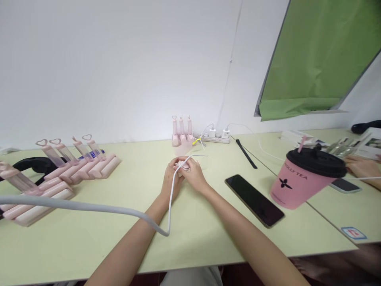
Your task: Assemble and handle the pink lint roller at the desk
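My left hand (170, 177) and my right hand (194, 173) meet at the middle of the pale green table (119, 238). Together they pinch a small pale pink item (181, 165), mostly hidden by the fingers. A white cable (169, 198) runs from that item over my left wrist and off to the left edge of the view. The fingers of both hands are closed around the item.
Rows of pink stands with clear heart-topped tubes (68, 167) lie at the left. Three pink pieces (181, 131) stand by a white power strip (216, 137) at the wall. A black phone (254, 200) and pink lidded cup (303, 178) lie right. Another person's hand (361, 167) rests far right.
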The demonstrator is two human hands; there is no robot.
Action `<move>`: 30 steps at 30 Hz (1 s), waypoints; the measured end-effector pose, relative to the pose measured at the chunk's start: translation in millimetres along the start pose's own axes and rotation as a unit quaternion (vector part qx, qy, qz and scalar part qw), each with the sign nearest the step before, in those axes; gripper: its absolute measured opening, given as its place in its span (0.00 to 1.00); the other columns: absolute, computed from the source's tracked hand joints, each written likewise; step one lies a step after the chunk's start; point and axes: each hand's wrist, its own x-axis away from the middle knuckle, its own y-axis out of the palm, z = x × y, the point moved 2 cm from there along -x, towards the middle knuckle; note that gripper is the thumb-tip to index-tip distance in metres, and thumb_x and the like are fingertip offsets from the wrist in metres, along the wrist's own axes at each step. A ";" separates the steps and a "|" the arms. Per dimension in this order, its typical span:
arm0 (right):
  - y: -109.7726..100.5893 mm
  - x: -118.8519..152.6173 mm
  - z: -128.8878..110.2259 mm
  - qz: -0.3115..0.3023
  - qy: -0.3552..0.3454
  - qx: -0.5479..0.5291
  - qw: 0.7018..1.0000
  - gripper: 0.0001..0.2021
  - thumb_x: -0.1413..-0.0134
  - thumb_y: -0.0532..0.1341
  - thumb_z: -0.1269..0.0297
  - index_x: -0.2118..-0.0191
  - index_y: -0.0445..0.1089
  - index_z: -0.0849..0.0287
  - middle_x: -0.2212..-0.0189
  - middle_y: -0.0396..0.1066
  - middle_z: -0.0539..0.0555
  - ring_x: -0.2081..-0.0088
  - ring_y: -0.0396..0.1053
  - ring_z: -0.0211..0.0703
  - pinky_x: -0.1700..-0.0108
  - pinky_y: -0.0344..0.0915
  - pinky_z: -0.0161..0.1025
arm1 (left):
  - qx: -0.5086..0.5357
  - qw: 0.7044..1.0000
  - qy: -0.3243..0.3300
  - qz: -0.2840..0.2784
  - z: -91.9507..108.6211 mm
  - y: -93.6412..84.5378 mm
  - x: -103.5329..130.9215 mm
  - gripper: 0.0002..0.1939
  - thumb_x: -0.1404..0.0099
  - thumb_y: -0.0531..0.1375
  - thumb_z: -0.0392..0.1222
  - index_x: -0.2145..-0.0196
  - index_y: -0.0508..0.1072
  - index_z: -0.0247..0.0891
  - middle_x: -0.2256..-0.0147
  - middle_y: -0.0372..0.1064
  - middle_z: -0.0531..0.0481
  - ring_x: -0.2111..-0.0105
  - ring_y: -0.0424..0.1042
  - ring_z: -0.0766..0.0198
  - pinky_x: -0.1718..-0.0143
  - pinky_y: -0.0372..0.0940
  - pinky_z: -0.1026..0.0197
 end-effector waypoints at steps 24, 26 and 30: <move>-12.4 -2.6 15.0 -0.067 0.009 -0.050 0.996 0.15 0.42 0.53 0.59 0.54 0.69 0.60 0.51 0.65 0.55 0.52 0.65 0.41 0.50 0.61 0.38 | -0.064 0.998 0.003 -0.011 15.3 -12.8 -5.8 0.20 0.45 0.60 0.36 0.54 0.65 0.38 0.66 0.56 0.49 0.66 0.62 0.66 0.63 0.62 0.64; -13.8 -0.5 13.0 -0.080 -0.049 -0.001 0.996 0.17 0.39 0.48 0.61 0.51 0.66 0.60 0.51 0.64 0.56 0.50 0.63 0.40 0.47 0.58 0.39 | -0.076 0.997 0.012 0.008 14.6 -12.9 -5.3 0.19 0.46 0.61 0.36 0.55 0.67 0.38 0.68 0.56 0.50 0.68 0.61 0.67 0.65 0.61 0.65; -14.7 2.5 9.0 -0.119 -0.092 0.021 0.988 0.19 0.36 0.43 0.60 0.47 0.61 0.61 0.48 0.60 0.56 0.46 0.59 0.39 0.44 0.55 0.39 | -0.100 0.994 0.031 0.016 13.6 -13.3 -4.3 0.16 0.48 0.60 0.36 0.59 0.67 0.36 0.69 0.58 0.49 0.68 0.61 0.66 0.65 0.61 0.64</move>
